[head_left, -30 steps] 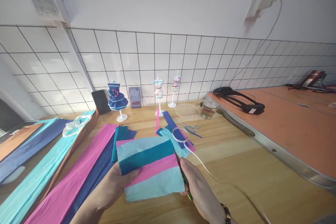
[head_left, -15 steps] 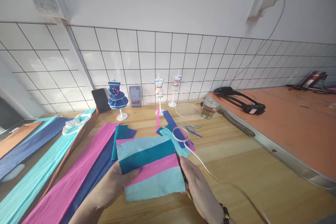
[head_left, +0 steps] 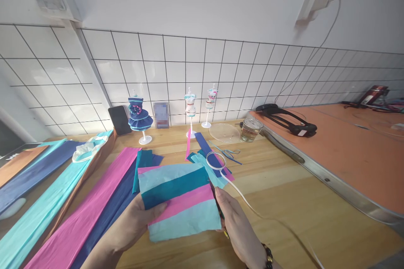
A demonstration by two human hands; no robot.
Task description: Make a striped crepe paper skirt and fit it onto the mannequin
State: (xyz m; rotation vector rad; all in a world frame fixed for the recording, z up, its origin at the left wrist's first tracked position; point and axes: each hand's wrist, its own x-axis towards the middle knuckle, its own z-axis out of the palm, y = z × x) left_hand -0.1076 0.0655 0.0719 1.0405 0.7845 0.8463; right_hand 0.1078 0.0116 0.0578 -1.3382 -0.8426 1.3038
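Observation:
My left hand [head_left: 139,216] is closed on the left edge of a striped crepe paper piece [head_left: 179,218], thumb on top. Light blue, teal and pink bands run across the piece, which is held up over the table. At its right edge, my right hand [head_left: 235,220] is closed on scissors [head_left: 225,232]. Mostly hidden behind the fingers and paper, the scissors show only a dark part and a bit of yellow handle. Behind the piece lie cut paper strips [head_left: 203,145] in blue, pink and light blue. A white ring with a cord [head_left: 207,160] rests on them.
Long pink [head_left: 91,201] and turquoise crepe strips [head_left: 47,201] stretch along the left. At the back stand a mini mannequin in a blue ruffled dress [head_left: 139,119], two more mannequins [head_left: 190,107], a phone [head_left: 120,120] and a glass of liquid [head_left: 251,130]. A black headset [head_left: 288,122] lies right.
The whole view has shifted slightly. Both hands keep their grip on the paper and scissors, with the right hand turned a little at the paper's right edge.

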